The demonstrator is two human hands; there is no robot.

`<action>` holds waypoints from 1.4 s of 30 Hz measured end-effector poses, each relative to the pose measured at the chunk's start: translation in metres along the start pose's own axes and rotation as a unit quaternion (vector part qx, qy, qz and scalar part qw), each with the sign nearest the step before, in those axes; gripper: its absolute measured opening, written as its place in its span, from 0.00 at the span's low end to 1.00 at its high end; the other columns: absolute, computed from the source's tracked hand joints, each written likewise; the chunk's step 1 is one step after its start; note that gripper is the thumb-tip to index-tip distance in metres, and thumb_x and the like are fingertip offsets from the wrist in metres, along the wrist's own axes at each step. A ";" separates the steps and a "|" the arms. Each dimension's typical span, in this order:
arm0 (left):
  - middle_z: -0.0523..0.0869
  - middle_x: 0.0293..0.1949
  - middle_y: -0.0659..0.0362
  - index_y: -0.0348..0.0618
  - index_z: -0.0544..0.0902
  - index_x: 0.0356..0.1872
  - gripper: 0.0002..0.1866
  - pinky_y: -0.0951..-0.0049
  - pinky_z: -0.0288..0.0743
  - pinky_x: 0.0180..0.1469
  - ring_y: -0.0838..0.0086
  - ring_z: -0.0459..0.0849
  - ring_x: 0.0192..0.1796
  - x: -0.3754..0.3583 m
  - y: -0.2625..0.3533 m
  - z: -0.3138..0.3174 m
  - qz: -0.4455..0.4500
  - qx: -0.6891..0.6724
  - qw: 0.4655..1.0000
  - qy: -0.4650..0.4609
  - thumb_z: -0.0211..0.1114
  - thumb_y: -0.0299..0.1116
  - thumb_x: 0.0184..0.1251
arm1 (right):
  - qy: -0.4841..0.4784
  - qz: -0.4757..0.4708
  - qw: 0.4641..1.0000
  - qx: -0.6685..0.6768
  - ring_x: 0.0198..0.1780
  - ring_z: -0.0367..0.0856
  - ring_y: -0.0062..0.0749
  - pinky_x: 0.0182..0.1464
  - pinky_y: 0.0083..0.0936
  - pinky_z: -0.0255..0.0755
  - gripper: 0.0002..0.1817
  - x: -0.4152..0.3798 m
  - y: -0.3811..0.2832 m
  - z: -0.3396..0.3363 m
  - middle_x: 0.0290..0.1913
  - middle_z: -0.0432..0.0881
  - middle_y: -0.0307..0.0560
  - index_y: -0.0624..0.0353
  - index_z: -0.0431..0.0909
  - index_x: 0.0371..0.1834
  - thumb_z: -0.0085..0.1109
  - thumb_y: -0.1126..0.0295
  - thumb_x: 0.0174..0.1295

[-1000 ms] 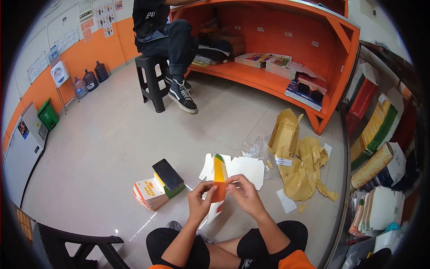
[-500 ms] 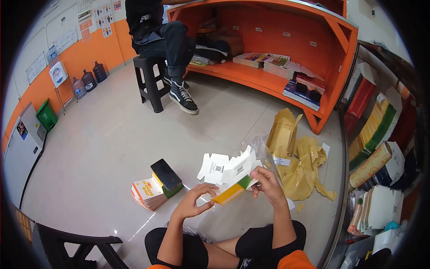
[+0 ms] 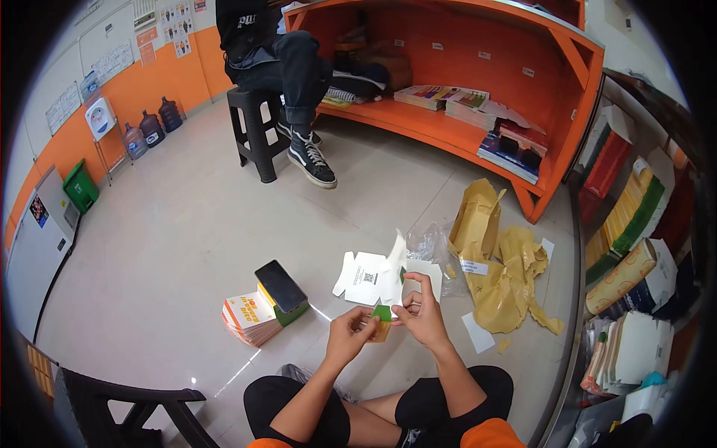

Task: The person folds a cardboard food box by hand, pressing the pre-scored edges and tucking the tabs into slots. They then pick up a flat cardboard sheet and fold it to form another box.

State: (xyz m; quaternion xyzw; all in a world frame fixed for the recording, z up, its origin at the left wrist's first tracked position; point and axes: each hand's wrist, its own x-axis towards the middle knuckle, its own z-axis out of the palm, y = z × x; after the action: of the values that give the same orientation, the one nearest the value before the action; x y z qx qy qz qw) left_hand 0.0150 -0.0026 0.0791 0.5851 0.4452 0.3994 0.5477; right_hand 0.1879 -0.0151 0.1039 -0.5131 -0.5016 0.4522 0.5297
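Between both hands, low above the floor, is a folding carton (image 3: pixel 382 313) with a white inside and green and orange printed outside. My left hand (image 3: pixel 348 334) pinches its near edge by the green part. My right hand (image 3: pixel 423 315) grips the same carton from the right, thumb near the green part and index finger raised and bent along a white panel. Just beyond lies a flat white carton blank (image 3: pixel 359 278) with a printed square code. To the left, a fanned stack of printed cartons (image 3: pixel 249 313) lies beside a black phone (image 3: pixel 281 286) resting on a green and yellow stack.
Torn brown wrapping paper (image 3: pixel 493 287) and clear plastic (image 3: pixel 431 246) lie to the right. A person sits on a black stool (image 3: pixel 255 134) ahead, by an orange shelf (image 3: pixel 418 123) holding printed stacks. Packed goods (image 3: pixel 627 216) line the right side; a black chair (image 3: pixel 123 407) stands front left.
The carton has turned from slanting across to more upright, its orange side now mostly hidden. Both hands have come closer together, the right moving left. The view has shifted slightly.
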 end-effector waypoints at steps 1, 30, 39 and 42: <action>0.87 0.32 0.53 0.30 0.83 0.42 0.11 0.79 0.80 0.38 0.77 0.85 0.33 0.001 -0.005 0.001 -0.003 -0.028 1.000 -0.006 0.64 0.30 0.66 | 0.009 -0.016 1.000 -0.015 0.31 0.79 0.21 0.29 0.19 0.79 0.34 -0.001 0.002 0.001 0.28 0.75 0.39 0.55 0.56 0.65 0.60 0.85 0.57; 0.86 0.44 0.53 0.34 0.81 0.45 0.10 0.76 0.76 0.56 0.75 0.84 0.47 -0.001 -0.007 0.011 -0.057 -0.372 0.927 -0.010 0.66 0.21 0.62 | 0.116 -0.183 0.963 -0.162 0.28 0.82 0.30 0.37 0.26 0.81 0.18 -0.012 -0.015 0.029 0.23 0.77 0.44 0.62 0.65 0.47 0.60 0.81 0.55; 0.84 0.45 0.55 0.36 0.79 0.49 0.15 0.78 0.74 0.54 0.76 0.81 0.49 -0.001 -0.009 0.014 -0.002 -0.343 0.939 0.010 0.66 0.19 0.61 | 0.061 -0.193 0.964 -0.175 0.33 0.85 0.32 0.41 0.27 0.82 0.14 -0.011 -0.016 0.026 0.25 0.80 0.44 0.63 0.70 0.44 0.62 0.80 0.56; 0.83 0.47 0.55 0.36 0.78 0.50 0.15 0.78 0.72 0.55 0.76 0.80 0.51 0.001 -0.007 0.011 0.031 -0.312 0.949 0.026 0.66 0.20 0.62 | 0.038 -0.208 0.965 -0.156 0.33 0.85 0.36 0.40 0.26 0.80 0.10 -0.010 -0.017 0.023 0.27 0.80 0.45 0.63 0.75 0.41 0.62 0.79 0.56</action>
State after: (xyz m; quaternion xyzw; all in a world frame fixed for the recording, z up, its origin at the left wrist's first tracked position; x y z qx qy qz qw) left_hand 0.0255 -0.0050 0.0714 0.3879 0.2940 0.5501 0.6786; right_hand 0.1631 -0.0238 0.1194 -0.4909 -0.6408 0.2284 0.5443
